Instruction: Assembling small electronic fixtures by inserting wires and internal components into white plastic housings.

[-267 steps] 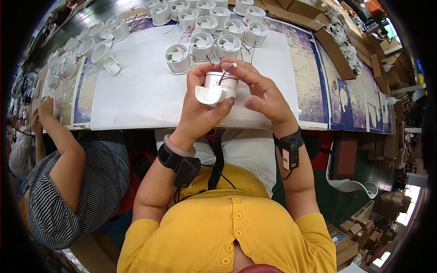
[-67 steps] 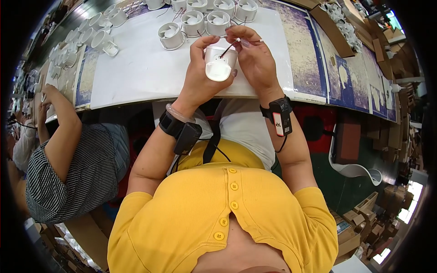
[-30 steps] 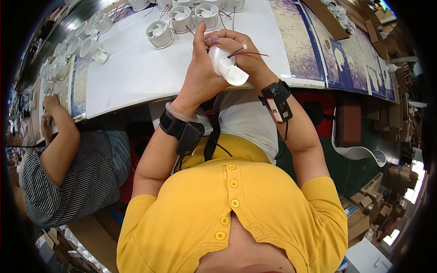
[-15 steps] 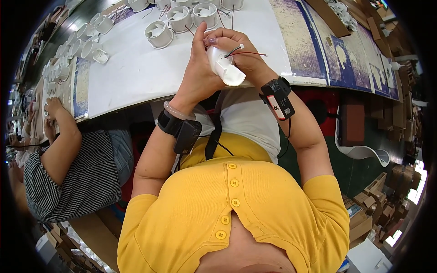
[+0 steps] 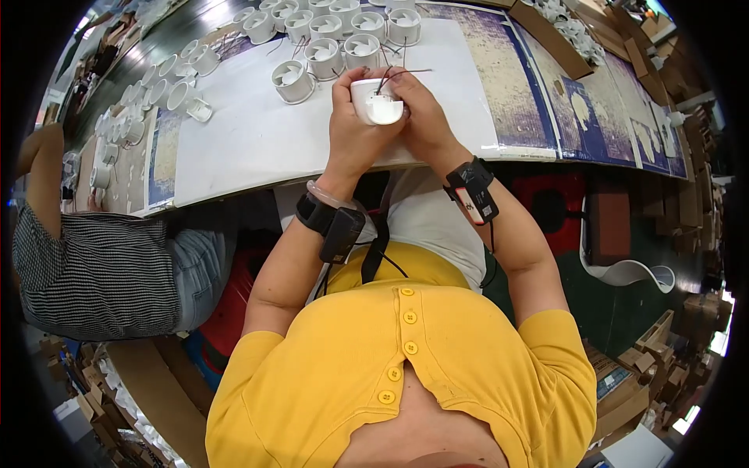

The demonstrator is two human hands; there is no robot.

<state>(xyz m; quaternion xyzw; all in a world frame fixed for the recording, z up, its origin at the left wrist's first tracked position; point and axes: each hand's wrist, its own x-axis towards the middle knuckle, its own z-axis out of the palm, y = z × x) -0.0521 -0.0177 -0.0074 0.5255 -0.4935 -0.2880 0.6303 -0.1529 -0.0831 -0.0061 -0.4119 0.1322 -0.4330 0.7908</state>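
Between my two hands, over the near part of the white work surface (image 5: 257, 136), I hold a white plastic fan housing (image 5: 374, 104). Its cut-out end points toward me, and thin dark and red wires come out of it at the top. My left hand (image 5: 353, 121) wraps round its left side. On the other side my right hand (image 5: 424, 113) grips it, fingers curled at the far edge. Just beyond my hands stand several round white fan units (image 5: 292, 82) with their blades facing up and wires trailing.
More white housings (image 5: 181, 97) lie in a row at the left. A person in a striped top (image 5: 101, 273) sits on that side. Worn blue and white cardboard (image 5: 519, 93) covers the table to the right, with a cardboard box (image 5: 550, 39) of white parts at the back.
The housing has turned more upright in my hands, and my fingers have closed round it. More fan units show at the back as the view shifted. The neighbour's arm has lifted off the table.
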